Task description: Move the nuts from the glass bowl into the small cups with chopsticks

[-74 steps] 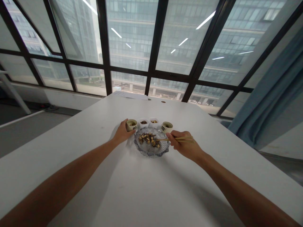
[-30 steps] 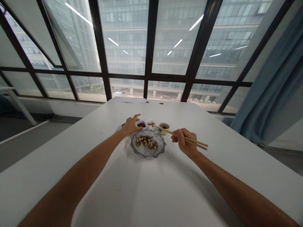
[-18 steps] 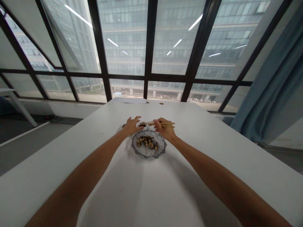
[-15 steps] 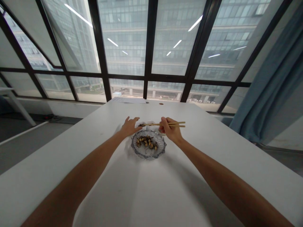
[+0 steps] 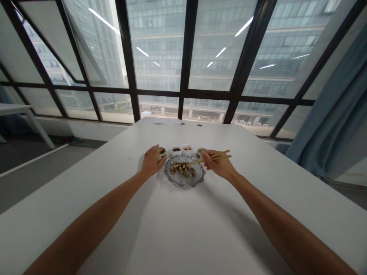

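Note:
My right hand (image 5: 216, 163) is closed on a pair of wooden chopsticks (image 5: 197, 162), whose tips reach into a scalloped clear glass bowl (image 5: 185, 185). Inside the bowl lie several small yellow and dark brown pieces (image 5: 180, 167), too small to name. My left hand (image 5: 151, 160) curls around a small light cup (image 5: 162, 155) with dark lettering, to the left of the bowl. A similar lettered cup (image 5: 198, 153) stands by my right hand, partly hidden by it.
Just behind the bowl sit two small white containers, one with dark bits (image 5: 176, 149) and one with light brown bits (image 5: 187, 148). White paper (image 5: 162, 121) lies at the far edge of the white table (image 5: 172, 229). Windows rise beyond, and a blue curtain (image 5: 323, 126) hangs at the right.
The chopsticks' tips have moved from behind the bowl's left rim into the bowl. My left hand, spread before, now rests around the left cup. The view has shifted slightly left.

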The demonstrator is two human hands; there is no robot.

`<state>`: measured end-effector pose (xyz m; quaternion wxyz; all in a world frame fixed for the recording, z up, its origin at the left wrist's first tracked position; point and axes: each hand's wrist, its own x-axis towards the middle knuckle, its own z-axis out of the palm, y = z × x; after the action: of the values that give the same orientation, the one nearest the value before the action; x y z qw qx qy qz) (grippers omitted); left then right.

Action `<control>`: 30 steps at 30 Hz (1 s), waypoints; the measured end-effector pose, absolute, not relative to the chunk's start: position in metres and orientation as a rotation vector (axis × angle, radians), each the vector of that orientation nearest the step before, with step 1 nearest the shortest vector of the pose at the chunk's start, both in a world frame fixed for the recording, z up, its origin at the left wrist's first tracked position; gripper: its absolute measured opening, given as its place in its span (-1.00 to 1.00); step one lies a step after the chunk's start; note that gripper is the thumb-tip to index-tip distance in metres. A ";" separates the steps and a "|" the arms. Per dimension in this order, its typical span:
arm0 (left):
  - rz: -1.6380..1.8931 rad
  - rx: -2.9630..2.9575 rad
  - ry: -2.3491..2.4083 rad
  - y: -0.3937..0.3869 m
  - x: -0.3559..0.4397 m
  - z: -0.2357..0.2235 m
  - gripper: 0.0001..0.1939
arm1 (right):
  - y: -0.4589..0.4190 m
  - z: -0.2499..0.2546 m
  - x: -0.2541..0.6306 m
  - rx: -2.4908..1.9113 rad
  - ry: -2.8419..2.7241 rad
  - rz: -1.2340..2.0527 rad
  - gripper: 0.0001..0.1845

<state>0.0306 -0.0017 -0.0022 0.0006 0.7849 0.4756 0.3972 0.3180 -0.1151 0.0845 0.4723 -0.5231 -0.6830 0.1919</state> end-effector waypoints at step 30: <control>1.357 2.386 1.516 0.021 0.026 -0.028 -0.54 | -0.135 0.101 0.317 -1.264 -1.976 0.486 -0.34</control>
<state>0.0259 0.0212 -0.0275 0.0030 0.7608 0.4835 0.4329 0.3167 -0.1351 0.1009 0.3645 -0.4913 -0.7681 0.1891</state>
